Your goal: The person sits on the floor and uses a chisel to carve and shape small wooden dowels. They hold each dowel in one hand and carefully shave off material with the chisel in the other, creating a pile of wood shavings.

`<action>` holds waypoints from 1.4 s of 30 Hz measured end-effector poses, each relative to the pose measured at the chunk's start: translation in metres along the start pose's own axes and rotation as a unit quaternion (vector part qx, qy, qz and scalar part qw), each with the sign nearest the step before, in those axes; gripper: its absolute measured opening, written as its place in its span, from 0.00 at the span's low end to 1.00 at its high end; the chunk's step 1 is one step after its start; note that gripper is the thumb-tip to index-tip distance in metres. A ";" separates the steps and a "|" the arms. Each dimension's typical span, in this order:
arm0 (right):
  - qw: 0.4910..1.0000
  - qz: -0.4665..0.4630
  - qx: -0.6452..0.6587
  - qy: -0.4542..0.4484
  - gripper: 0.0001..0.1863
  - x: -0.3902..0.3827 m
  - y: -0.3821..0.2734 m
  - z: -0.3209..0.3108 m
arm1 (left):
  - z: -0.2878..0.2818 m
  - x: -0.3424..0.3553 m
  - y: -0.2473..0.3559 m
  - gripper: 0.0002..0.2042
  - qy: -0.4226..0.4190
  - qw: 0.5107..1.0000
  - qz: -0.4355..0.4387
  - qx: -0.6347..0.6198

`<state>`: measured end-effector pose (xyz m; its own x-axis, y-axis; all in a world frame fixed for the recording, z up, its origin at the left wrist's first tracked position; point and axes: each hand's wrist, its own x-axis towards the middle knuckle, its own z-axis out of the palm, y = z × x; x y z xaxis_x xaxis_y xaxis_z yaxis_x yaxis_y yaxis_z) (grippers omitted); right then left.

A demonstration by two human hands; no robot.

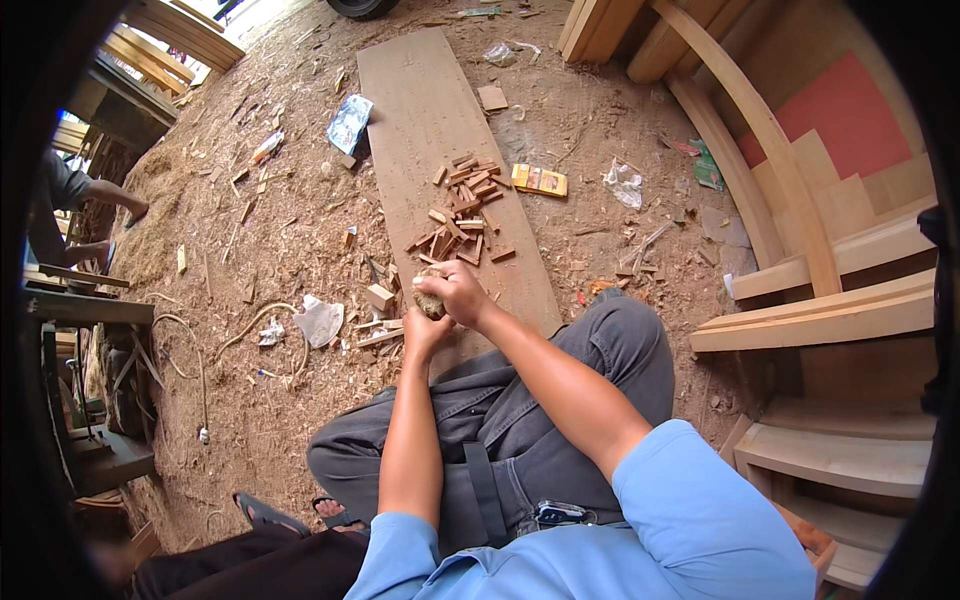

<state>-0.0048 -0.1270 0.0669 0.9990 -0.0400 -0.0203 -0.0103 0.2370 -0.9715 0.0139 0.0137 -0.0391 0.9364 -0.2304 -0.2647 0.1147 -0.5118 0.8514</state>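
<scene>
Both of my hands meet over the near part of a long wooden board [415,100] on the ground. My right hand [460,290] is closed over the top of a rough, greyish-brown lump [431,304]. Just below it, my left hand [425,331] grips the same lump from the near side. Fingers cover much of it, so its kind cannot be made out. Right beyond my hands lies a loose heap of small reddish-brown wood blocks [470,196], scattered at various angles on the board.
A yellow packet [539,180] lies by the board's right edge, a blue-white packet [349,123] by its left. Curved wooden frames [820,320] stand at right. Wood chips, shavings and a pale cord [240,335] litter the ground. Another person's arm [112,193] shows at far left.
</scene>
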 end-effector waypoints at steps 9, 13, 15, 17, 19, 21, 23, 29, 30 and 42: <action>1.000 0.005 0.011 0.010 0.10 -0.004 -0.002 0.002 | 0.000 -0.006 0.008 0.13 0.002 1.000 0.005 -0.019; 0.996 0.020 0.084 0.017 0.10 0.000 -0.001 -0.002 | -0.002 -0.003 0.006 0.14 -0.018 0.997 -0.051 0.059; 1.000 0.012 0.026 0.007 0.10 0.001 0.000 -0.004 | 0.000 -0.001 0.004 0.15 -0.022 0.998 -0.054 0.014; 0.999 0.015 -0.026 0.011 0.11 -0.001 0.002 -0.004 | 0.002 -0.002 0.001 0.15 0.032 0.999 0.024 0.000; 1.000 -0.008 0.011 0.015 0.11 -0.002 0.004 -0.003 | 0.003 -0.004 0.000 0.15 0.019 0.999 0.024 0.028; 0.996 0.083 -0.030 -0.002 0.12 -0.003 0.005 -0.002 | 0.002 -0.007 0.001 0.14 0.022 1.000 0.009 -0.013; 1.000 0.016 -0.022 0.010 0.12 -0.002 0.004 -0.003 | -0.001 -0.002 0.006 0.14 0.011 0.999 0.007 -0.045; 0.999 0.019 0.027 0.005 0.12 -0.001 0.003 -0.004 | -0.002 -0.003 0.008 0.15 -0.002 0.998 -0.053 0.024; 0.999 0.019 -0.039 -0.004 0.12 -0.001 0.002 -0.003 | -0.001 -0.002 0.007 0.15 0.012 0.999 -0.025 0.022; 0.999 0.014 0.047 0.023 0.14 -0.006 0.003 0.001 | -0.001 -0.001 0.000 0.19 -0.014 1.000 0.001 -0.010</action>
<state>-0.0108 -0.1254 0.0640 0.9953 -0.0767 -0.0599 -0.0316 0.3281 -0.9441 0.0135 0.0145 -0.0389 0.9269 -0.2542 -0.2760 0.1205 -0.4950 0.8605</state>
